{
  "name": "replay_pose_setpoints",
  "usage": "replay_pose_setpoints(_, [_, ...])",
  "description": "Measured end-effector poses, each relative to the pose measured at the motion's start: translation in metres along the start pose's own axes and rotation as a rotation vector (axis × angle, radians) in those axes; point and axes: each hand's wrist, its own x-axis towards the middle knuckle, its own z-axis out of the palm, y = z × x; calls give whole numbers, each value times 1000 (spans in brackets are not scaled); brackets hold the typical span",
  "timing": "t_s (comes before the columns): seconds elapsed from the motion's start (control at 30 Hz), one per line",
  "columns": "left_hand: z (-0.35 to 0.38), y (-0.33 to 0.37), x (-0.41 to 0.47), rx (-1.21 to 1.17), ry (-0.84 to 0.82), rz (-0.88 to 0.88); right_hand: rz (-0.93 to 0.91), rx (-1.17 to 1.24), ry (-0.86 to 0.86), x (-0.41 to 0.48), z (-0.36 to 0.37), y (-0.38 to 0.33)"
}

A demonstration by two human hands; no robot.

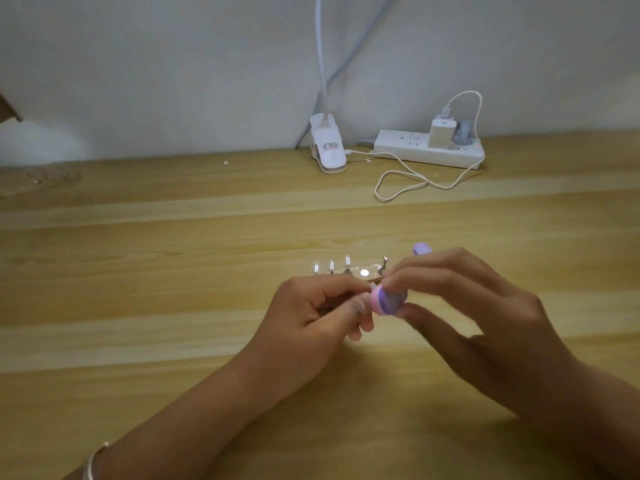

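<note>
Evidently small and light, the pink-and-purple charm (386,301) is held in the air just in front of the clear strip (346,268), above the counter (173,271). It looks hard, smooth and a bit slippery, so the flat faces give the surest grip. The right hand (478,299) pinches it between fingertip and thumb. The left hand (318,313) pinches its pink edge with curled fingers.

I count 1 charm in hand and 1 purple piece (422,249) just right of the strip. The strip holds about 5 metal fittings, too blurred to be sure. Well behind the strip are 1 clip lamp (327,147) and 1 power strip (408,148).
</note>
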Motion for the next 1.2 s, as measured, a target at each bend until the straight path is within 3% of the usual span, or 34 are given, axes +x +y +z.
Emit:
replay_pose_setpoints(0.17, [3, 0, -1, 201, 93, 28, -8, -141, -25, 4, -5, 16])
replay_pose_setpoints(0.37, [4, 0, -2, 373, 80, 119, -42, -109, -20, -4, 9, 7])
replay_pose_setpoints(1.03, [0, -4, 2, 252, 83, 89, -1, -133, 45, 1, 1, 15])
replay_pose_setpoints(1.2, [-1, -2, 2, 240, 36, 150, -72, -109, 17, -4, 14, 3])
